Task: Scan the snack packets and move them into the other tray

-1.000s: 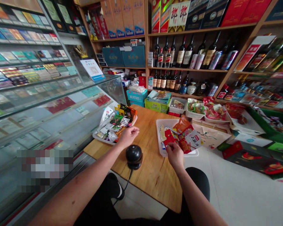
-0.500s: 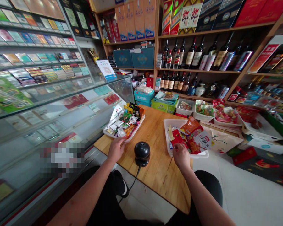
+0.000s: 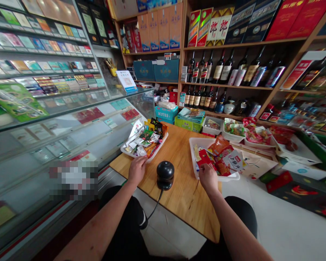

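My left hand is closed at the front rim of the left white plastic tray. Its fingertips are bent out of sight, and I cannot tell what they hold. Small snack packets in many colours fill that tray. On the right, my right hand pinches the lower edge of a red snack packet at the near left corner of the second white tray. More red and orange packets lie in it. Between my hands stands a black dome-shaped device with a cable.
Both trays rest on a wooden tabletop. A glass display counter runs along the left. Behind are shelves of wine bottles and boxes. Open boxes of snacks stand back right, and a dark carton sits on the floor.
The view has shifted slightly, so the scene sits a little differently in the frame. My left hand has moved slightly right along the tray's front rim; my right hand stays at its tray.
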`<state>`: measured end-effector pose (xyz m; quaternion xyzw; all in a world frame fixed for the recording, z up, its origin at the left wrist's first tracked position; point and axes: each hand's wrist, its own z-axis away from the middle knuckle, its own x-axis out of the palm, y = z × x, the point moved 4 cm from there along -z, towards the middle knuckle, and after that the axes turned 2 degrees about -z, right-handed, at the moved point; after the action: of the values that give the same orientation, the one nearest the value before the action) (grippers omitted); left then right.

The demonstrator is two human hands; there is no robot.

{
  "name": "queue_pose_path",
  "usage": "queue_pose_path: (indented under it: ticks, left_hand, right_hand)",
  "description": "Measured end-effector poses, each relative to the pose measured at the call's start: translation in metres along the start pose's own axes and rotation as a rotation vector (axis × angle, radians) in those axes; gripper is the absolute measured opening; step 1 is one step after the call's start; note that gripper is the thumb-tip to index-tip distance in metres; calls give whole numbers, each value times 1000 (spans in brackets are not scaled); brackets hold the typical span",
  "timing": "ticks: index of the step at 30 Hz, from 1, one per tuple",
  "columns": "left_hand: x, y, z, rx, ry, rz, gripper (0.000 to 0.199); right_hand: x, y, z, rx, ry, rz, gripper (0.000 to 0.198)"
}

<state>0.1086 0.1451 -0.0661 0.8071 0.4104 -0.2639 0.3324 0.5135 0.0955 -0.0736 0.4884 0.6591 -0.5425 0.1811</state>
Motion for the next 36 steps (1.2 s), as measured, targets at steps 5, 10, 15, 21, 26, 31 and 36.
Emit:
queue_pose_path:
  ticks: [5, 10, 15, 21, 26, 31, 36]
  left_hand:
    - [-1, 1, -1, 7, -8, 7, 30]
    - [-1, 1, -1, 13, -5, 3, 32]
    - [-1, 2, -2, -7, -10, 13, 32]
    - [-7, 8, -5, -43, -17, -11, 28]
    - [-14, 17, -16, -86, -51, -111, 26]
    - [-11, 12, -39, -236, -97, -227, 36]
    - [-5, -15, -68, -293, 47, -118, 33]
  right_hand:
    - [2, 0, 0, -5, -3, 11, 17]
    - [0, -2, 0, 8, -15, 4, 16]
    - [-2, -3, 0, 20, -26, -5, 13]
    - [-2, -3, 1, -32, -28, -5, 16]
    - [-4, -5, 0, -56, -37, 4, 18]
    - [-3, -2, -11, 10, -131, -20, 18]
    - [-7, -23, -28, 44, -91, -133, 22]
